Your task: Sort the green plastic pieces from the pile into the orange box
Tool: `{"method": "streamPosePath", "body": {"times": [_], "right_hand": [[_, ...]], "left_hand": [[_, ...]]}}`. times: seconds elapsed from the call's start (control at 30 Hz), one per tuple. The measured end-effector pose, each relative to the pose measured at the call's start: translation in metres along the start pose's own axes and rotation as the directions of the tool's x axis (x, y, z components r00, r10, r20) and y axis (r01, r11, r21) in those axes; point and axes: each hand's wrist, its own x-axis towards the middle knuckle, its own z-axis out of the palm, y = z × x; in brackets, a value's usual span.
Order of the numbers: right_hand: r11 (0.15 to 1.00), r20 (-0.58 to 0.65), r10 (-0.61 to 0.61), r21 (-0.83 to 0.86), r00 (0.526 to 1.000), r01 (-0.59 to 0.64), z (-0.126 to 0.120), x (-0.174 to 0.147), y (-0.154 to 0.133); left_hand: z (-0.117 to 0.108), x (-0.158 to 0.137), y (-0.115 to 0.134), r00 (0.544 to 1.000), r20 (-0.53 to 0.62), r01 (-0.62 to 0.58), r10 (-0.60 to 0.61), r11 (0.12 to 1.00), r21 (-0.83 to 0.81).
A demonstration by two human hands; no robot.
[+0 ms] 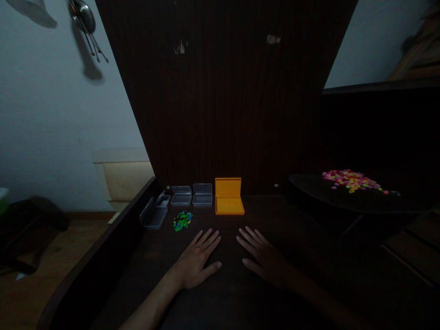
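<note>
My left hand (199,261) lies flat on the dark tabletop (220,302), fingers stretched out, holding nothing. Opposite it, my right hand (261,256) rests palm down in the same way. Just beyond the left fingertips is a small pile of green, blue and yellow pieces (183,221), too small to name. A yellow box (229,205) stands with its lid raised, past both hands and between them. Left of that box are several clear plastic cases with lids up, among them one (202,199), another (181,199) and a nearer one (154,217).
On a dark raised shelf (316,192) at the right lies a heap of pink, yellow and orange pieces (352,180). A tall dark panel (220,101) closes off the back. A raised edge (103,247) runs along the left side. Metal utensils (84,20) hang on the wall.
</note>
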Motion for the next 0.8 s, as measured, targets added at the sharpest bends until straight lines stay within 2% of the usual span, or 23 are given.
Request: {"method": "streamPosePath", "body": {"times": [0.8], "right_hand": [[0.999, -0.005, 0.014, 0.037, 1.000, -0.014, 0.0018, -0.0003, 0.0039]], "left_hand": [[-0.0036, 0.0031, 0.0008, 0.999, 0.017, 0.050, -0.049, 0.998, -0.043]]}}
